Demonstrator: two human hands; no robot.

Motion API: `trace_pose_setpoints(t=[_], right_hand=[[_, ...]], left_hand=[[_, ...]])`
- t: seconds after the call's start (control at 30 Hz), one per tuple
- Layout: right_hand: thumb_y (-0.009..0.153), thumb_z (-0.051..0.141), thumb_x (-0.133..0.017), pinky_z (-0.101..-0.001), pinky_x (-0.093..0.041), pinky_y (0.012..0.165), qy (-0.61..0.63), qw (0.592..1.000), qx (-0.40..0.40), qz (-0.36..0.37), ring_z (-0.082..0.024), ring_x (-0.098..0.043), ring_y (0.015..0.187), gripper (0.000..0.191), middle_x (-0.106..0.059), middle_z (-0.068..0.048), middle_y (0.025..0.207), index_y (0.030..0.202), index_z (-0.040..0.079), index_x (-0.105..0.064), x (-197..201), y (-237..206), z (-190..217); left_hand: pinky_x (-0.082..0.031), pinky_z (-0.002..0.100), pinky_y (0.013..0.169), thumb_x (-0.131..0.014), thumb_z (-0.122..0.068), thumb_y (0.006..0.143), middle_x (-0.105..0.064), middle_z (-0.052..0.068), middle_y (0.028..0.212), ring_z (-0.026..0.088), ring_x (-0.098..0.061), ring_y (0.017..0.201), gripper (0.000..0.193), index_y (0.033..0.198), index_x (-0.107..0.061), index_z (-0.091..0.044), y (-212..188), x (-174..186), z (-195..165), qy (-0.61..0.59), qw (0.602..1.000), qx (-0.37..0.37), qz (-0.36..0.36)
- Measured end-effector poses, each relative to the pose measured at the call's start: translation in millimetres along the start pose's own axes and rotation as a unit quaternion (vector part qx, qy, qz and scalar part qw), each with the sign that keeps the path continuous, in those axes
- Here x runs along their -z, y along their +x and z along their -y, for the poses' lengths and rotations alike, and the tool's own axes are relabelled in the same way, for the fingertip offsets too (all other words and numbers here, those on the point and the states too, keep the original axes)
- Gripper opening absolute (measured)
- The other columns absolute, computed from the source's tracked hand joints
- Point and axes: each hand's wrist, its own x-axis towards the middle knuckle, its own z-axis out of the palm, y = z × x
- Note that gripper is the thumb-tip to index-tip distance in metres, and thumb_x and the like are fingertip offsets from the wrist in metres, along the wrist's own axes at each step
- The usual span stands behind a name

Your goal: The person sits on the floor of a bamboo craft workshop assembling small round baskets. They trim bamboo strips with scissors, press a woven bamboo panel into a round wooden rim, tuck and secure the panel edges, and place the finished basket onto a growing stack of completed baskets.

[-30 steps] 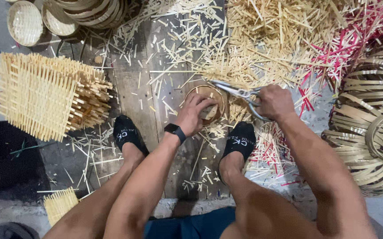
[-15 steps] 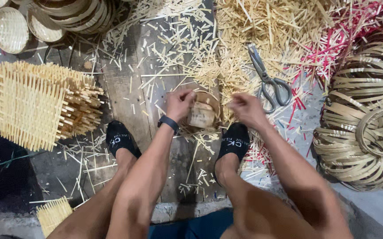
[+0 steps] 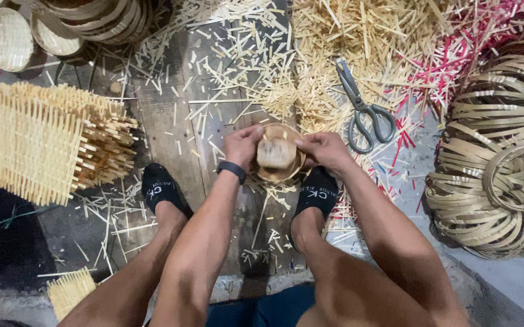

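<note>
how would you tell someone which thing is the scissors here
Start at the big stack of bamboo rings on the right, then look left across the red slivers toward the straw pile. The scissors lie there on the floor, beyond the right hand, blades pointing away. They are the only grey metal thing among pale bamboo.

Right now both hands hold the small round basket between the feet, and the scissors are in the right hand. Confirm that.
Not quite. In the head view both hands, left hand and right hand, do hold the small round basket between the feet, but the scissors are not in the right hand: they lie on the floor among the bamboo offcuts, beyond that hand.
</note>
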Motion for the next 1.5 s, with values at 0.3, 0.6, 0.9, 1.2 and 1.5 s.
trace_pose_setpoints(t=[0.3,0.6,0.9,1.2,1.5], right_hand=[[0.094,0.012,-0.072,-0.0366,-0.065,0.058,0.074,0.995,-0.012,-0.058,-0.025,-0.072,0.063,0.022,-0.068,-0.014,0.079,0.087,-0.008,-0.065,-18,12,-42],[0.101,0.026,-0.064,-0.0349,-0.062,0.056,-0.041,0.996,0.036,-0.076,-0.025,-0.075,0.067,0.037,-0.073,-0.017,0.08,0.101,-0.011,-0.068,-23,-10,-26],[0.077,0.037,-0.081,-0.0377,-0.06,0.077,-0.282,0.933,0.205,-0.083,-0.025,-0.073,0.085,0.061,-0.074,-0.015,0.094,0.118,-0.004,-0.061,-64,-61,39],[0.089,0.035,-0.062,-0.0314,-0.052,0.084,-0.12,0.956,0.269,0.0,-0.021,-0.068,0.094,0.056,-0.075,-0.014,0.107,0.127,-0.006,-0.064,-32,-46,21],[0.089,0.033,-0.058,-0.0332,-0.053,0.085,0.199,0.955,0.217,0.047,-0.021,-0.067,0.094,0.056,-0.07,-0.012,0.107,0.127,-0.008,-0.059,7,-48,7]], left_hand=[[-0.067,0.04,0.078,-0.064,-0.015,0.098,-0.074,0.016,0.107,0.027,-0.076,0.086,0.033,0.124,-0.061,0.005,-26,36,71,-0.14,0.978,0.126,0.09],[-0.057,0.034,0.064,-0.069,-0.029,0.096,-0.078,0.012,0.085,0.017,-0.068,0.072,0.034,0.114,-0.077,-0.001,-36,35,42,0.165,0.984,-0.063,0.008],[-0.057,0.039,0.089,-0.061,-0.041,0.105,-0.074,0.017,0.112,0.024,-0.073,0.102,0.042,0.129,-0.071,-0.008,-79,-8,-19,0.144,0.919,-0.366,-0.014],[-0.053,0.044,0.068,-0.049,-0.053,0.106,-0.07,0.026,0.079,0.032,-0.071,0.073,0.059,0.102,-0.077,-0.002,-28,9,-37,0.284,0.93,-0.226,-0.061],[-0.062,0.04,0.09,-0.037,-0.049,0.107,-0.073,0.022,0.123,0.028,-0.078,0.104,0.057,0.121,-0.062,0.0,0,68,-219,-0.333,0.92,-0.194,0.067]])
